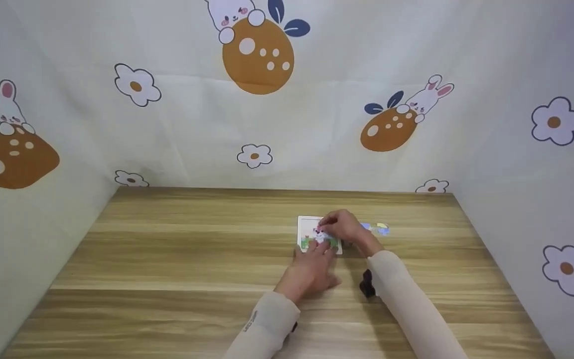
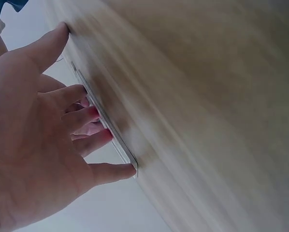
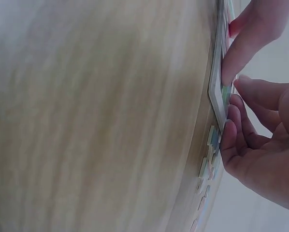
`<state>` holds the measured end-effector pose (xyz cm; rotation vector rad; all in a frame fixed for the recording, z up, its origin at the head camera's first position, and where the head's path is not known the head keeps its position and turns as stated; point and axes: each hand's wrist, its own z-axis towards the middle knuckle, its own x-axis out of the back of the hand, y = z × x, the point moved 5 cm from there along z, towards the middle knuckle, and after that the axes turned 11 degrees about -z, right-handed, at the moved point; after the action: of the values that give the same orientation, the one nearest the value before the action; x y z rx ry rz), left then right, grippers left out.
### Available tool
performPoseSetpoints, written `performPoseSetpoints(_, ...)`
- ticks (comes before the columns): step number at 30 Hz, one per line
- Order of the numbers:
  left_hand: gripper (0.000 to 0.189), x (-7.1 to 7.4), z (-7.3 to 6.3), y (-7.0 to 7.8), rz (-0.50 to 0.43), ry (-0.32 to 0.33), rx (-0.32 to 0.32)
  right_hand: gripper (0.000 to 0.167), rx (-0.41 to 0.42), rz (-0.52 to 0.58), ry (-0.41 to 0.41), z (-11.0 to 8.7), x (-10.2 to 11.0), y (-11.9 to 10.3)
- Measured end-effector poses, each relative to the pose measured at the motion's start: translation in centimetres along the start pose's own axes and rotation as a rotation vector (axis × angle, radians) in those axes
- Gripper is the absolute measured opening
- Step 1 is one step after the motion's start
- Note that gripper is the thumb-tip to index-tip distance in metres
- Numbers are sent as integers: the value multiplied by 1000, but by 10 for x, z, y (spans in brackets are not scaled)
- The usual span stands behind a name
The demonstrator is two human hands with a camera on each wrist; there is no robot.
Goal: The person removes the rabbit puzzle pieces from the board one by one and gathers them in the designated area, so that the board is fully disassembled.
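A small jigsaw puzzle in a white frame [image 1: 300,230] lies on the table, showing a white animal, a pink patch and green along the bottom. My left hand [image 1: 312,271] rests at its near edge, fingers extended onto the board; in the left wrist view, the left hand [image 2: 48,130] has its fingertips on the frame's rim [image 2: 120,142]. Over the upper right part of the puzzle, my right hand [image 1: 344,227] pinches a small puzzle piece [image 1: 319,226], mostly covered by the fingers. The right wrist view has the right hand's curled fingers [image 3: 241,140] close against the frame's side.
Loose puzzle pieces [image 1: 382,229] lie right of the frame, some partly behind the right wrist; several pieces [image 3: 208,164] show edge-on in the right wrist view. The wooden table [image 1: 167,259] meets a printed cloth [image 1: 192,124] at the back and sides.
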<state>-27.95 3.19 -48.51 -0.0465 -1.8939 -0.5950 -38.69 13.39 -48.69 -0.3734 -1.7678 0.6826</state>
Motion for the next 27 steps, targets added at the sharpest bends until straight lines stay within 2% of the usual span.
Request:
performPoseSetpoints(10,77,2,0,-2,-41,-3,11,36,67,-53,5,-1,2,-2)
performPoseSetpoints(19,77,-2,4,-3,-59,-2,30,34,90,-32,8,-1,-2,0)
performPoseSetpoints(27,79,1,5,-1,-45,-25,47,31,95,-23,11,0,0,-1)
